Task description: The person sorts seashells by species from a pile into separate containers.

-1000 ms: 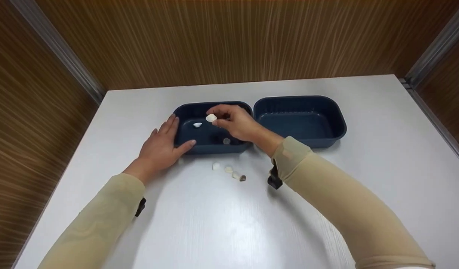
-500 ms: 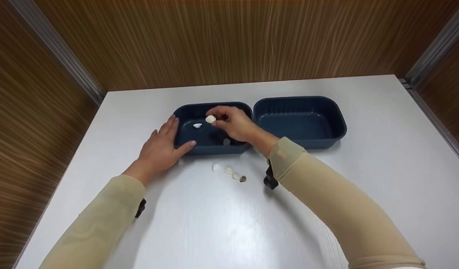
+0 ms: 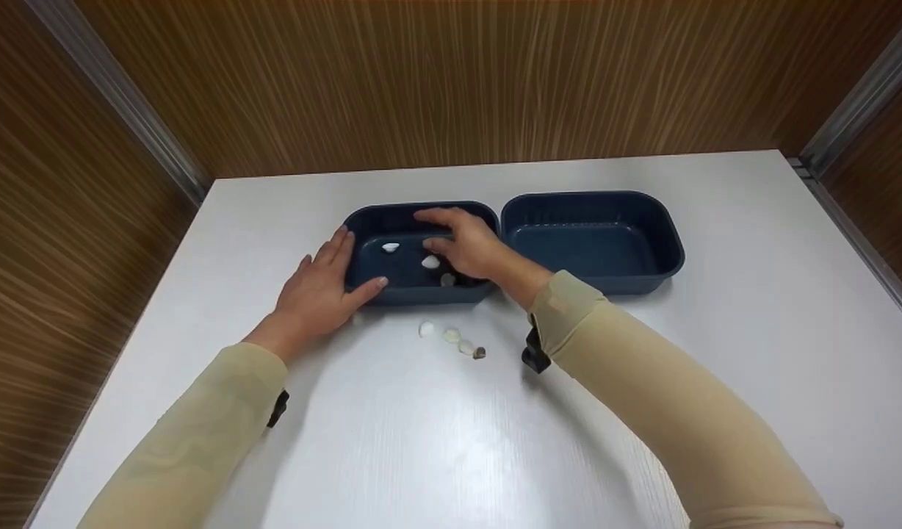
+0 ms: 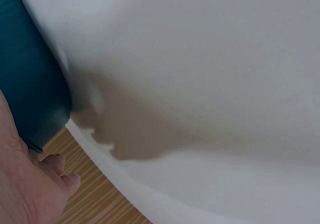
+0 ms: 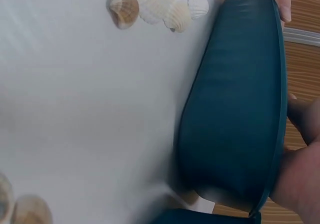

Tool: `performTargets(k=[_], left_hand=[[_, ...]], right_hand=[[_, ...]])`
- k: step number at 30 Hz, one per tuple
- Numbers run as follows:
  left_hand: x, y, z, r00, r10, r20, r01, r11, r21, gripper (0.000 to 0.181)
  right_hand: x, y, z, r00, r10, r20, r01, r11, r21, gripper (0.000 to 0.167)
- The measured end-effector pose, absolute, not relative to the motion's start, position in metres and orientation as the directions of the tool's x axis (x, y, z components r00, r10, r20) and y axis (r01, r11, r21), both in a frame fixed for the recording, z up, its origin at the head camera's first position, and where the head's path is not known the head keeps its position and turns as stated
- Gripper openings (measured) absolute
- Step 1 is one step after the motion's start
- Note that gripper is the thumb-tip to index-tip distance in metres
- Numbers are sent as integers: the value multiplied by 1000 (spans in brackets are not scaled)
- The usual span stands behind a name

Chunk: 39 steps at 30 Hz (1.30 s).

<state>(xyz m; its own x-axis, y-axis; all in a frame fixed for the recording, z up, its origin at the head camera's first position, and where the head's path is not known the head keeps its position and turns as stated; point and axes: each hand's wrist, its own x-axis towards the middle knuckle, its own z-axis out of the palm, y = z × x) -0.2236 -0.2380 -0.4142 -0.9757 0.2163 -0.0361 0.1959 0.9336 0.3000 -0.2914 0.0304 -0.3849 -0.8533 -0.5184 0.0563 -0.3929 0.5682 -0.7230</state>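
Note:
My right hand [image 3: 466, 242] hangs over the left dark blue bin [image 3: 421, 294], thumb and fingers apart with nothing between them. Just below its thumb, a white seashell [image 3: 430, 261] is in the bin. Another white seashell [image 3: 391, 247] lies farther left inside, and a greyish shell [image 3: 447, 280] sits near the front wall. My left hand [image 3: 311, 294] rests against the bin's left end, fingers extended along the outside and thumb across the front rim. In the left wrist view, that hand [image 4: 30, 184] is beside the bin wall [image 4: 32, 74].
A second dark blue bin [image 3: 590, 283] stands close on the right. In front of the left bin, several pale shells [image 3: 427, 328] and a brown shell [image 3: 480, 353] lie on the white table [image 3: 436, 455]. The right wrist view shows ribbed shells [image 5: 176, 16] near the bin wall [image 5: 230, 99].
My right thumb and fingers have parted and let go of the white seashell, which has dropped into the left bin. My left hand has stayed in place.

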Motion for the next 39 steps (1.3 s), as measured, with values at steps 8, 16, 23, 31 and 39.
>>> performTargets(k=[8,16,23,31,39], left_hand=[[-225,-237,-413,-975,217,-35,198,937,289,111],[-225,-236,-413,-976,217,-33,199,937,287,111],[-224,-236,-414,-977,209,-32,192,940,283,111],[-223,-237,-415,-979,202,-35,184,940,289,109],[-222,-238,-415,-977,212,-31,194,937,290,109]], right_hand=[[-278,43,-374,-810,-569,144,-447,439,-780,45],[-244,59,-367,-710,-658,251,-546,290,-786,37],[-217,71,-376,-655,-710,257,-548,213,-809,29],[-204,85,-394,-661,-735,153,-481,258,-838,26],[-203,98,-411,-695,-716,66,-403,312,-860,21]])
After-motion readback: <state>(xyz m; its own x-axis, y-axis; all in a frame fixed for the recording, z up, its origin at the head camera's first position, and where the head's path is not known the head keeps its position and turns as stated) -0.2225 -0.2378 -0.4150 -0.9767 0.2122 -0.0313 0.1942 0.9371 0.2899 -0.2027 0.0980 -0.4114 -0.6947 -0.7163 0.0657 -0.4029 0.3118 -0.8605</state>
